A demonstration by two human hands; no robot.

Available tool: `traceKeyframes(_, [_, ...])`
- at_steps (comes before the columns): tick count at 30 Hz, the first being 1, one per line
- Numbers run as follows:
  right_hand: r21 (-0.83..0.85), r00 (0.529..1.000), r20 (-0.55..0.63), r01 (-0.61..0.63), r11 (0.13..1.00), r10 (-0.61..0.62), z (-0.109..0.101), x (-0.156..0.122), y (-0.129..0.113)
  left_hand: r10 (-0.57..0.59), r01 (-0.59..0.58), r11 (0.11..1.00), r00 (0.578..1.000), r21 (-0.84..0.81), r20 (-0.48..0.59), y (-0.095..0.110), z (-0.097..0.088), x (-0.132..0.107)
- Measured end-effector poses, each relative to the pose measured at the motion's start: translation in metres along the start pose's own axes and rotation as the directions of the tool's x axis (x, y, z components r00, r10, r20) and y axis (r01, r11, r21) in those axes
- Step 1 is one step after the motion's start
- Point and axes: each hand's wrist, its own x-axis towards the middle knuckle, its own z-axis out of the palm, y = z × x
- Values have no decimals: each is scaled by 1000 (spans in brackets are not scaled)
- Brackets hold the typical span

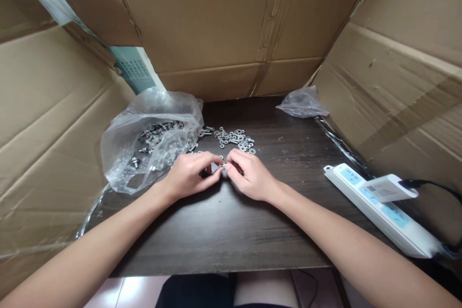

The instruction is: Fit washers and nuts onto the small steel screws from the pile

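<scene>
My left hand (195, 172) and my right hand (250, 173) meet over the middle of the dark table, fingertips almost touching. Between them is a small metal piece (223, 165), pinched from both sides; it looks like a bolt with a washer or nut, mostly covered by the fingers. Just beyond my hands lies a loose pile of bolts, nuts and washers (234, 137). To the left of my left hand, an open clear plastic bag (119, 127) holds many more bolts with dark and bright metal parts.
Cardboard walls (224, 19) enclose the table (216, 236) at the back and sides. A small plastic bag (302, 102) lies at the back right. A white power strip (364, 204) with a plugged-in adapter (391, 188) and black cable runs along the right side.
</scene>
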Motion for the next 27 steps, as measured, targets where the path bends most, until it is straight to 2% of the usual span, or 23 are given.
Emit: traceKeyframes(27, [2, 1000, -12, -8, 1000, 8, 0, 0, -1, -1, 1, 1000, 1000, -3, -19, 0, -1, 1])
